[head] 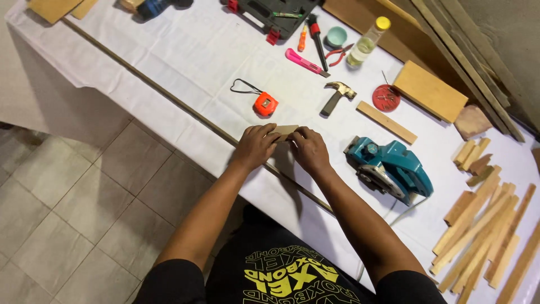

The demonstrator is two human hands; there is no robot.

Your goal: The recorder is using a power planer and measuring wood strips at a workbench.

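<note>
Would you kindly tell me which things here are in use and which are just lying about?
In use: small wood piece, held between left hand and right hand.

Lying about: tape measure, hammer, electric planer, pink utility knife, bottle, wood strips.

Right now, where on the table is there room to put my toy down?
The white table is bare left of the orange tape measure, up to the drill. A smaller gap lies between the hammer and blue planer. It is crowded around the wood strips and by both hands holding a small wooden block.
</note>
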